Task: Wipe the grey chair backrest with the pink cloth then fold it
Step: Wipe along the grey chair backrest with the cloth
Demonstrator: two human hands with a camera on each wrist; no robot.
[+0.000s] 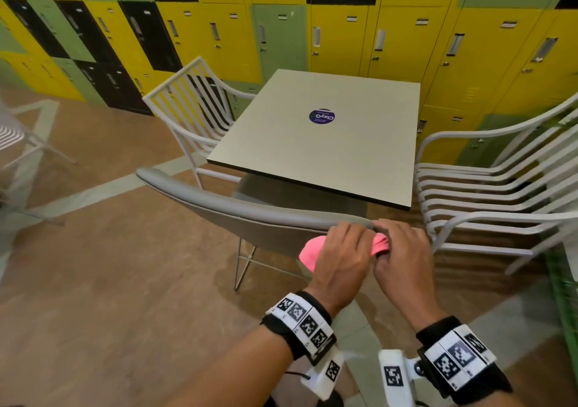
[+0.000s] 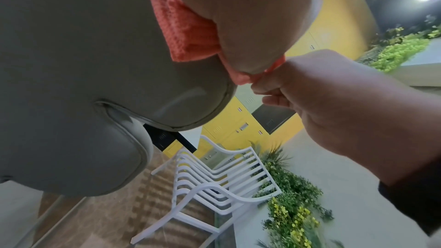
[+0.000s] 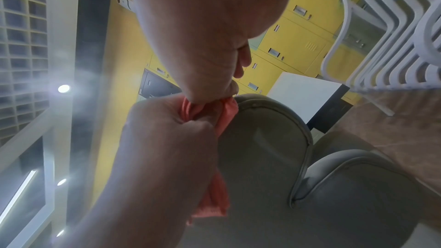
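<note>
At right end of grey chair backrest (image 1: 237, 209): pink cloth (image 1: 309, 250) bunched against its rear face. Left hand (image 1: 339, 256) covers and grips cloth; right hand (image 1: 402, 250) pinches cloth's right end. Hands touch.

My left hand (image 1: 339, 253) covers most of the pink cloth (image 1: 308, 251); chair seat hidden behind the grey backrest (image 1: 237, 209); right-side white chairs (image 1: 500, 187) cut off by frame edge.

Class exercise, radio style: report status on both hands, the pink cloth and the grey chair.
Left hand and right hand both grip the pink cloth, bunched. Cloth against the grey chair backrest, right end. Nothing in the way.
</note>
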